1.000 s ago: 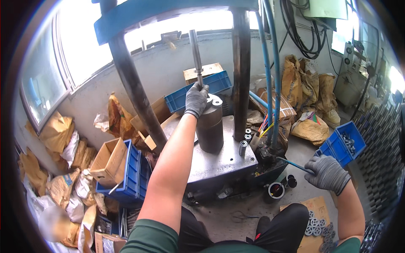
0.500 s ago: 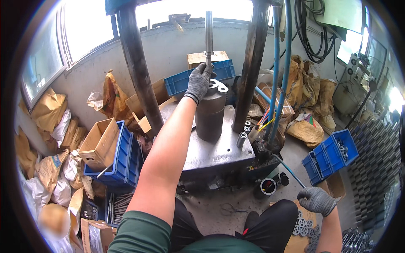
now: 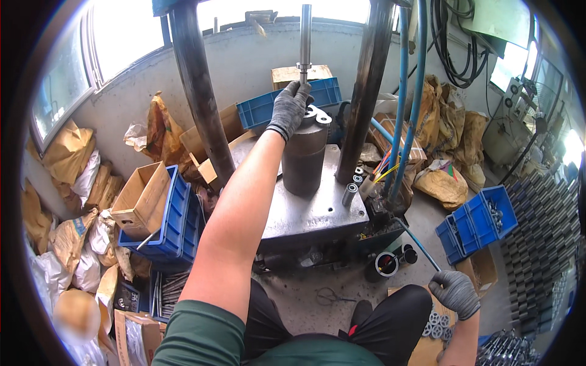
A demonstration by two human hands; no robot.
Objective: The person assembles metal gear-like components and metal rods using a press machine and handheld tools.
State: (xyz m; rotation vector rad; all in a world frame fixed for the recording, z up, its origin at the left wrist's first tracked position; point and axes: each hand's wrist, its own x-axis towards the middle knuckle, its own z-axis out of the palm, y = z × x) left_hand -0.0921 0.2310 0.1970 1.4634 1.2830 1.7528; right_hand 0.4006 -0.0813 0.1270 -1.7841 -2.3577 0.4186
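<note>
My left hand, in a grey knit glove, is closed around the lower end of an upright metal shaft with a collar partway down. The fingers hide the shaft's tip. Just below stands a thick dark steel cylinder, and a small pale metal plate with a hole lies on its top, partly behind the hand. Down at the right, my gloved right hand wraps the end of a thin blue-grey lever rod, which slopes up to the machine's side.
Dark press columns flank the cylinder on a steel bed. Several small metal sleeves stand at the bed's right edge. Blue bins are at left, others at right. Round metal discs lie beside my right knee.
The shaft and my left hand sit slightly higher above the cylinder. My right hand stays on the lever, shifted slightly left in the picture. The whole view has tilted a little.
</note>
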